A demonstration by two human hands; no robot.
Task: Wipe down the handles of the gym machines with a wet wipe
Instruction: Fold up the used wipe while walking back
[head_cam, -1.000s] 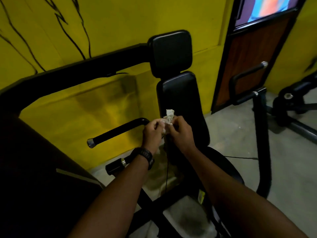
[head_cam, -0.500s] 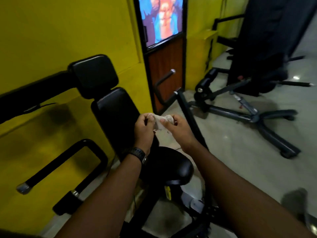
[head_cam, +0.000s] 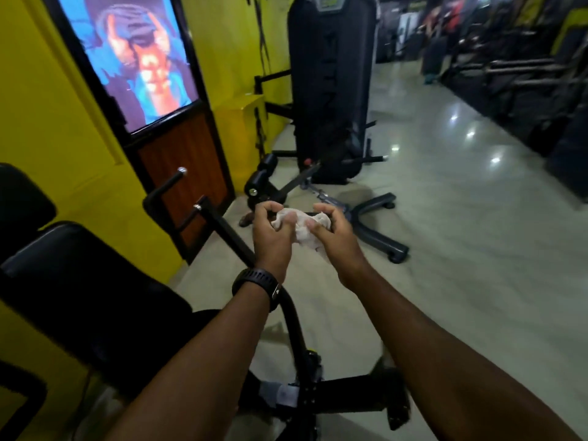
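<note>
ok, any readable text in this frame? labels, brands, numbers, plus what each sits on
Nothing is legible enough to quote.
On the tall machine cover: faint vertical lettering, too blurred to read.
On the plate at its top: markings, blurred.
On the wristwatch: small pale mark, too small to read.
On the poster: picture only, no words visible.
On the wet wipe, gripped by the left hand and right hand: no print visible.

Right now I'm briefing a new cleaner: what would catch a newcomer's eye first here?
The crumpled white wipe at centre, pinched between the left hand and right hand. Next, the bright blue-and-orange picture on the door at upper left, against the yellow wall, and the tall black machine standing behind the hands.
</note>
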